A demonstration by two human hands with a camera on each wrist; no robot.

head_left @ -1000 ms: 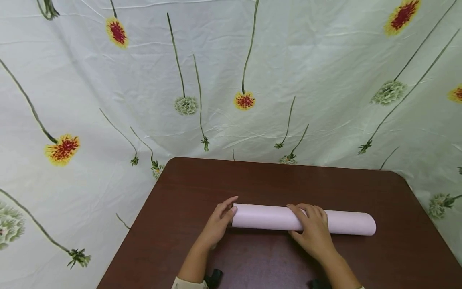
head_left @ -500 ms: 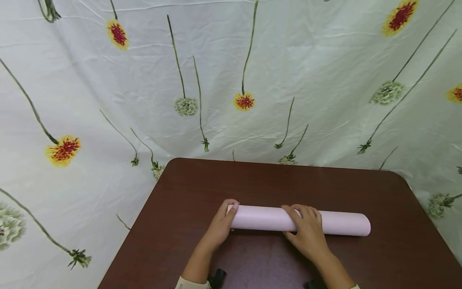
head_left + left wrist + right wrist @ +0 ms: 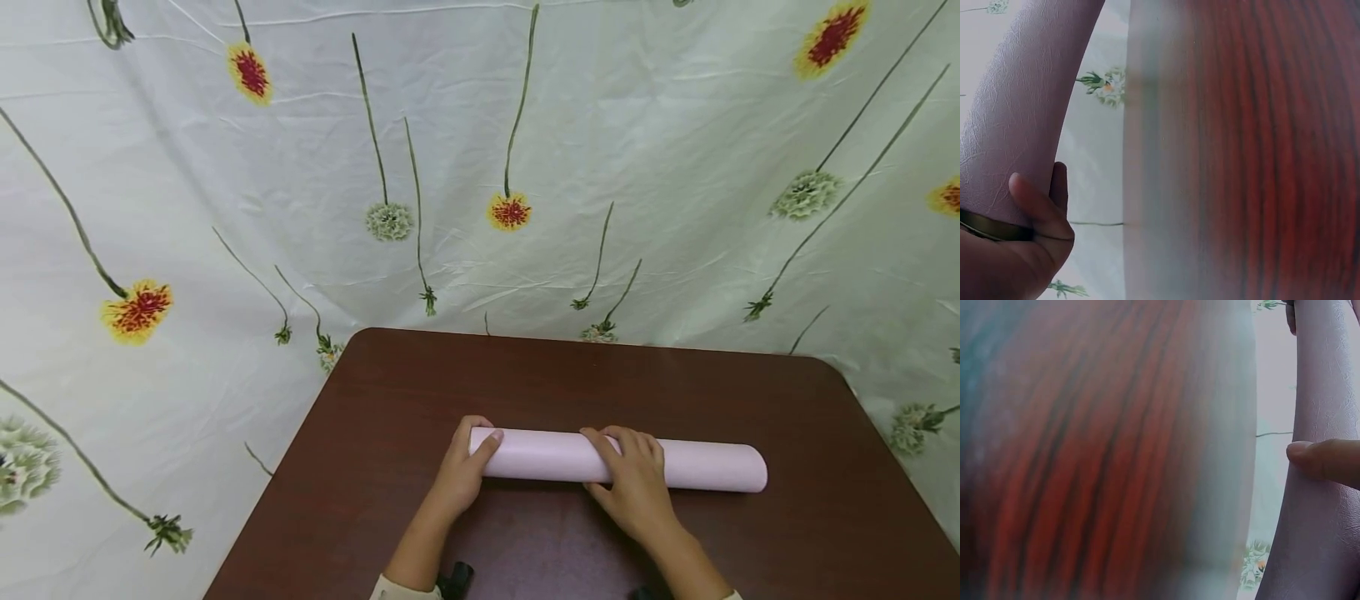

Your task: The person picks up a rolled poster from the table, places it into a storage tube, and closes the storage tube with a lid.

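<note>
A long pale pink roll (image 3: 708,465) with a finely creased, leather-like surface lies left to right over the table. My left hand (image 3: 459,477) grips its left end, thumb on the near side and fingers round the back. A dark gold edge (image 3: 994,227) shows at that end in the left wrist view, by my left hand (image 3: 1019,265). Near the middle, my right hand (image 3: 636,487) holds the roll from above, with fingers over the top and thumb low on the near side. The right thumb (image 3: 1325,461) lies across the roll in the right wrist view.
The dark red-brown table (image 3: 435,375) has rounded back corners. Behind it hangs a white cloth (image 3: 300,150) printed with flowers on long stems. Black wrist gear (image 3: 456,580) sits under the left wrist.
My left hand has closed round the roll's left end, its raised fingers now wrapped behind it. The roll and my right hand have shifted slightly to the left.
</note>
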